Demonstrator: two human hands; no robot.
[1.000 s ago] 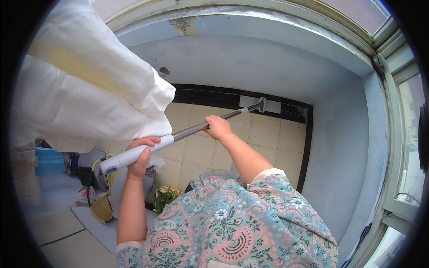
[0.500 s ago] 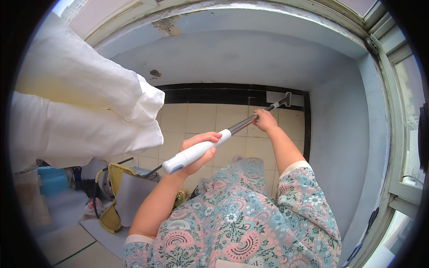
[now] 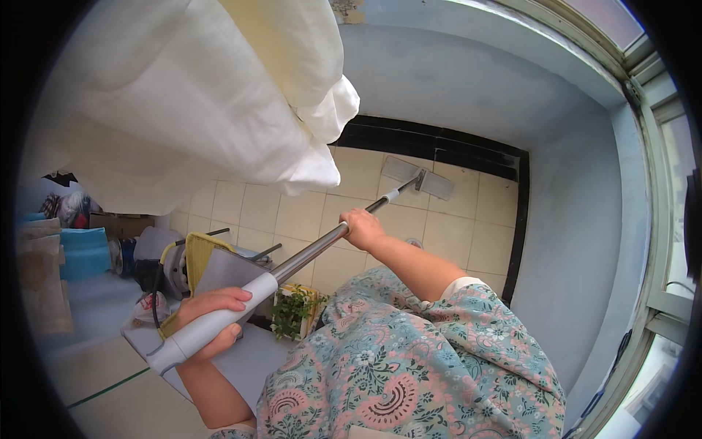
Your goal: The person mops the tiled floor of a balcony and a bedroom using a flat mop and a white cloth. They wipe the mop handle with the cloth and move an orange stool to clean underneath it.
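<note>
A flat mop point(image 3: 307, 252) slants across the view from lower left to upper right. My left hand point(image 3: 212, 314) wraps round its thick white grip, fingers closed. Farther along, my right hand point(image 3: 361, 228) is closed on the metal pole. The flat grey mop head point(image 3: 439, 186) lies on the beige floor tiles point(image 3: 344, 173), a little in front of the black skirting. It is joined to the pole by a small hinge at its middle.
White cloth point(image 3: 212, 102) hangs at the upper left. A yellow-edged folding chair point(image 3: 208, 263), a leafy potted plant point(image 3: 292, 311) and a blue container point(image 3: 83, 252) stand at the left. Black skirting point(image 3: 431, 139) runs below the pale blue wall point(image 3: 468, 88); windows line the right.
The mop has been drawn back toward the lower left with both hands. Its head has come away from the far right corner by the skirting. The view has turned and shifted left.
</note>
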